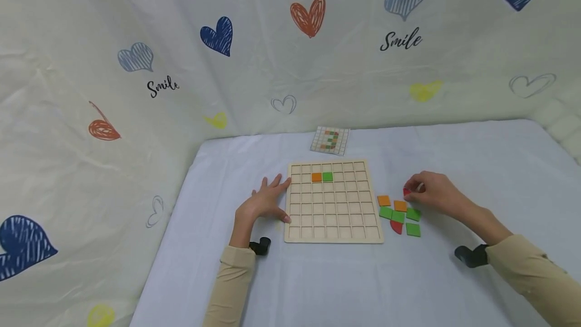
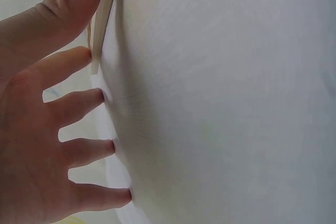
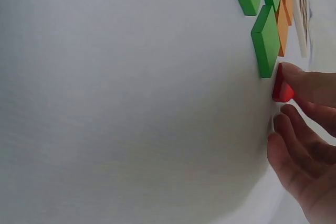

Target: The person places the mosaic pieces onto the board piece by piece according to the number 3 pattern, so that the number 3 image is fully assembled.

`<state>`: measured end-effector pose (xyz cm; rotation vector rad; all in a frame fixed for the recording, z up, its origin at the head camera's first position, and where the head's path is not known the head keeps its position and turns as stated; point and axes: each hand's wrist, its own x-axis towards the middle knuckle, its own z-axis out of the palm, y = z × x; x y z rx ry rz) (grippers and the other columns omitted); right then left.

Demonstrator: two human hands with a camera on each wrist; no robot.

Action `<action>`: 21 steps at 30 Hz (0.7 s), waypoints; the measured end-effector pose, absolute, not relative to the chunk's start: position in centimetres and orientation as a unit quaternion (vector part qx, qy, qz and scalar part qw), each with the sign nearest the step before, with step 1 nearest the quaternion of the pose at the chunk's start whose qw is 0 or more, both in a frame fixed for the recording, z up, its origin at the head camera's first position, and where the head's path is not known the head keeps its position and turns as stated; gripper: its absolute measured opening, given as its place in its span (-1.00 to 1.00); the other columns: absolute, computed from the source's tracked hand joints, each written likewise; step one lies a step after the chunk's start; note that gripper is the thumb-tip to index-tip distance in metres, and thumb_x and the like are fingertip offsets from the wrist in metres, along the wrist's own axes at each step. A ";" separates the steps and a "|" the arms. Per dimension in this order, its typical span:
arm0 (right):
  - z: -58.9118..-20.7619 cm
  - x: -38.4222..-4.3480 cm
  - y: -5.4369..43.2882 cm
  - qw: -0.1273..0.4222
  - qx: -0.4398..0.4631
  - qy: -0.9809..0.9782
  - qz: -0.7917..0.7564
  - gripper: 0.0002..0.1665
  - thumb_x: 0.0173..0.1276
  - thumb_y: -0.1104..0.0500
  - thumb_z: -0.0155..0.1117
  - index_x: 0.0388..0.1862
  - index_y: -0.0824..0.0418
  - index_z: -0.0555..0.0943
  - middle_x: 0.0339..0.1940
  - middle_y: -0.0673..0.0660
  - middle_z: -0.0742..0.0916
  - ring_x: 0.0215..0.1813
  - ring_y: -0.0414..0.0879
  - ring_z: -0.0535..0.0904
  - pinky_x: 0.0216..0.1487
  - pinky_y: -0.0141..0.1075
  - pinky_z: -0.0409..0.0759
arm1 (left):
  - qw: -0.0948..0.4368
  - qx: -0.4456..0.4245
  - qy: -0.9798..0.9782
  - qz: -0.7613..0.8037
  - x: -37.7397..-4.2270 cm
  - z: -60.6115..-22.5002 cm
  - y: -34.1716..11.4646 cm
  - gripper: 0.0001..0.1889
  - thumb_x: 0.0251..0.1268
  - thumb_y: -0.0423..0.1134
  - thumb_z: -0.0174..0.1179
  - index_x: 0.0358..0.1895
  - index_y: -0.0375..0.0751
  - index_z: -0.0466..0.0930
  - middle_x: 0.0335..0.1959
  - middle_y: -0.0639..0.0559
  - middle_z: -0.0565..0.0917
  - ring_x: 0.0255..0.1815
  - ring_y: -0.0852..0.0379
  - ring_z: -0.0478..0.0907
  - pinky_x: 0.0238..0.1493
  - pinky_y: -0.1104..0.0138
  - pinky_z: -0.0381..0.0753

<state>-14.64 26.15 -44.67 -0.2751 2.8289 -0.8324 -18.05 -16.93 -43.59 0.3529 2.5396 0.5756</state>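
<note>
A wooden grid board (image 1: 336, 220) lies on the table, an orange square tile (image 1: 316, 177) and a green square tile (image 1: 327, 176) side by side in its second row. Spread fingers of my left hand (image 1: 262, 201) rest beside the board's left edge, with thumb and index finger touching it; in the left wrist view the other fingertips touch the cloth. To the right of the board, my right hand (image 1: 433, 193) pinches a small red tile (image 3: 282, 90) between thumb and finger, low over the cloth. Its full shape is partly hidden.
Between board and right hand lie loose tiles: two orange squares (image 1: 384, 200), several green squares (image 1: 413, 229) and a red quarter-round tile (image 1: 397, 227). A pattern card (image 1: 330, 140) lies behind the board. A cloth with printed hearts (image 1: 308, 16) hangs at the back.
</note>
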 end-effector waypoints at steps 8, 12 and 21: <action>-44.5 -14.5 25.6 0.085 -0.086 0.950 -0.288 -0.75 0.25 0.27 0.52 -0.20 0.36 0.64 -0.35 0.12 0.73 -0.27 0.00 0.60 -0.22 -0.24 0.66 | 0.254 0.132 0.933 0.215 -18.1 -43.5 -17.0 0.20 -0.04 -0.10 0.64 0.68 0.10 0.04 0.73 -0.03 -0.14 0.70 -0.34 -0.39 0.54 -0.41 -0.20; -44.6 -14.7 25.5 0.076 -0.090 0.950 -0.290 -0.79 0.27 0.28 0.50 -0.21 0.34 0.66 -0.36 0.11 0.73 -0.28 -0.02 0.61 -0.28 -0.35 0.63 | 0.253 0.134 0.933 0.216 -18.1 -43.6 -16.9 0.20 -0.04 -0.10 0.64 0.68 0.09 0.05 0.73 -0.03 -0.14 0.70 -0.35 -0.39 0.54 -0.42 -0.20; -44.6 -14.9 24.6 0.050 -0.090 0.947 -0.304 -0.85 0.33 0.26 0.44 -0.17 0.29 0.68 -0.29 0.13 0.75 -0.23 0.00 0.63 -0.28 -0.41 0.61 | 0.254 0.131 0.933 0.219 -18.1 -43.8 -17.0 0.20 -0.04 -0.10 0.64 0.68 0.11 0.05 0.73 -0.02 -0.14 0.71 -0.32 -0.40 0.55 -0.41 -0.21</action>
